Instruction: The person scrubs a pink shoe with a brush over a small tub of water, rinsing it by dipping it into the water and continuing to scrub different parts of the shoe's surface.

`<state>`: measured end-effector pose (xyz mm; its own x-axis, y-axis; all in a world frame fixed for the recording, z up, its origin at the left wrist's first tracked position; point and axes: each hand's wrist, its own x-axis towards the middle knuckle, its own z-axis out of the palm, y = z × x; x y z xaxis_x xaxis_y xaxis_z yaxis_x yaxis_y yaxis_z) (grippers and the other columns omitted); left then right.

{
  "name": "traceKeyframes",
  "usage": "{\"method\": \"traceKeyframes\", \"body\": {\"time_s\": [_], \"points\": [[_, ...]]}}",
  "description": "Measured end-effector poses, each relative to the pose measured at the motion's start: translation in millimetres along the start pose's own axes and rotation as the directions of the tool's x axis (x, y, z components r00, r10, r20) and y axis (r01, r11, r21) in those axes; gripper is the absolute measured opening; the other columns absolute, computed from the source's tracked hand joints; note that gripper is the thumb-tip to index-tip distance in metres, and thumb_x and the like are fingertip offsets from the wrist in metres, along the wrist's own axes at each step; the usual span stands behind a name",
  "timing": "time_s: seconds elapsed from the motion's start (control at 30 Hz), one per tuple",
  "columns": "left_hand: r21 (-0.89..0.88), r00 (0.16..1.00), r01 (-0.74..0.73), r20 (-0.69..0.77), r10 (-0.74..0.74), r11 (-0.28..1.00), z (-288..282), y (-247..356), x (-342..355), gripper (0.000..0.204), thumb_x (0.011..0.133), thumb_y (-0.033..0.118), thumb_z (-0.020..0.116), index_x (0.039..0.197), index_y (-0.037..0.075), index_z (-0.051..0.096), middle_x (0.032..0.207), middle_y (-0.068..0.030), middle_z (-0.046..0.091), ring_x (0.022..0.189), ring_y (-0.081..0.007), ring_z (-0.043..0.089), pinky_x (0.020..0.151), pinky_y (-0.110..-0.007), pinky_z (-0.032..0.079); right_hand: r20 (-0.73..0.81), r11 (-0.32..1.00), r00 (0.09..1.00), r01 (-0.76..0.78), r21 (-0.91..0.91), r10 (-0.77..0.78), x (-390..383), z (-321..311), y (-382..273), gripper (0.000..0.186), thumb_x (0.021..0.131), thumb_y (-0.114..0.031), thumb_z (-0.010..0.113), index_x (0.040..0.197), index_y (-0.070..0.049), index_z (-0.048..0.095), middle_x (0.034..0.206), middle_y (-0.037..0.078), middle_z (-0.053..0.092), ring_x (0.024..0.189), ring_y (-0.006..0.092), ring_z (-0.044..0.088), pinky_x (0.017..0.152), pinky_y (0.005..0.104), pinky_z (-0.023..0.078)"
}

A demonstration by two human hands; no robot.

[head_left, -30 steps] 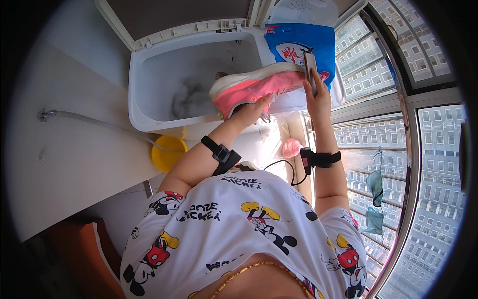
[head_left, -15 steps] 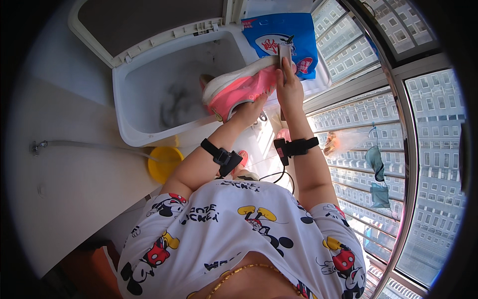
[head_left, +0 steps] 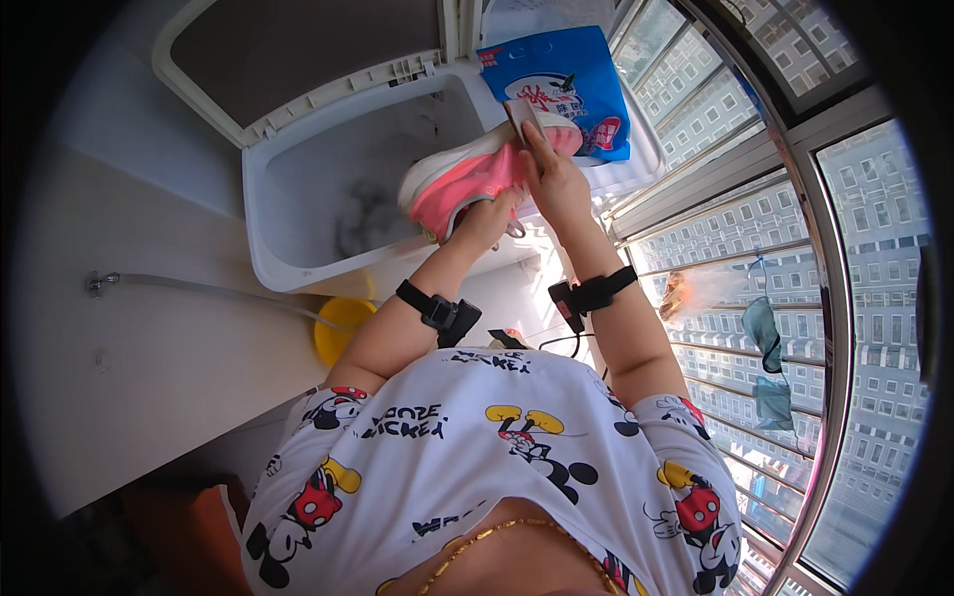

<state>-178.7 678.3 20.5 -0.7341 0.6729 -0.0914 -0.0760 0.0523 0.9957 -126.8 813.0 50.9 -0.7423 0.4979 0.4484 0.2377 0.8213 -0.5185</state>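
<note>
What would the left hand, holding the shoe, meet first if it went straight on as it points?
Likely the right hand, ahead of the left hand across the shoe; depth is unclear, so it might pass underneath.

A flat, brownish block (head_left: 524, 119) in the right hand (head_left: 559, 184) now lies slantwise across the white sole (head_left: 447, 162) of a pink shoe (head_left: 467, 185), shifted back from the toe end, where it stood nearly upright a second earlier. The shoe's rounded toe (head_left: 566, 139), masked by the block before, now shows beyond it, in front of a blue bag (head_left: 596, 84). The right hand has closed in on the left hand (head_left: 485, 220), its forearm (head_left: 582, 238) leaning further inward. Beside that forearm, the orange contents of a clear bag (head_left: 676, 296), previously hidden, have come into sight.
</note>
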Motion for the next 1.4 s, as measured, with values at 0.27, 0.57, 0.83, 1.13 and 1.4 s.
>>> {"method": "traceKeyframes", "body": {"time_s": [0.27,0.57,0.83,1.13,1.4], "points": [[0.396,0.948,-0.225,-0.121,0.293,0.89,24,-20,10,0.032,0.087,0.029,0.049,0.068,0.004,0.057,0.06,-0.0084,0.058,0.054,-0.0213,0.056,0.053,-0.035,0.043,-0.064,0.996,0.998,0.0,0.085,0.005,1,9,19,0.04,0.091,-0.033,0.052,0.129,-0.021,0.054,0.077,0.022,0.064,0.066,0.04,0.063,0.058,0.048,0.05],[0.525,0.929,-0.272,-0.076,0.363,0.807,39,-22,14,0.031,0.088,0.026,0.048,0.073,0.0,0.057,0.069,-0.0148,0.06,0.068,-0.0298,0.059,0.067,-0.04,0.046,0.014,0.947,0.963,-0.268,0.175,0.27,17,4,63,0.04,0.093,-0.036,0.048,0.13,-0.022,0.053,0.077,0.022,0.065,0.076,0.0395,0.064,0.065,0.0479,0.05],[0.734,0.971,-0.163,0.002,0.239,0.66,34,-32,14,0.038,0.088,0.028,0.049,0.114,0.0,0.056,0.113,-0.0265,0.058,0.111,-0.0375,0.053,0.099,-0.043,0.038,0.056,0.922,0.95,-0.311,0.229,0.307,20,-7,80,0.038,0.093,-0.034,0.046,0.127,-0.018,0.055,0.082,0.022,0.065,0.074,0.0403,0.063,0.065,0.0472,0.05],[0.741,0.888,-0.319,0.016,0.46,0.59,27,-31,18,0.029,0.088,0.024,0.05,0.099,0.0,0.059,0.099,-0.0219,0.062,0.096,-0.0356,0.057,0.086,-0.042,0.042,0.024,0.982,0.996,-0.094,0.164,0.092,13,-8,40,0.038,0.091,-0.034,0.051,0.126,-0.021,0.056,0.084,0.02,0.066,0.076,0.0371,0.065,0.064,0.046,0.051],[0.627,0.954,-0.196,-0.055,0.294,0.754,30,-8,13,0.036,0.088,0.03,0.048,0.09,-0.002,0.063,0.093,-0.025,0.065,0.087,-0.0332,0.063,0.08,-0.042,0.048,0.117,0.983,0.993,-0.023,0.18,0.002,7,-6,11,0.04,0.092,-0.034,0.05,0.129,-0.019,0.053,0.079,0.022,0.065,0.075,0.0402,0.063,0.065,0.0473,0.05]]}}
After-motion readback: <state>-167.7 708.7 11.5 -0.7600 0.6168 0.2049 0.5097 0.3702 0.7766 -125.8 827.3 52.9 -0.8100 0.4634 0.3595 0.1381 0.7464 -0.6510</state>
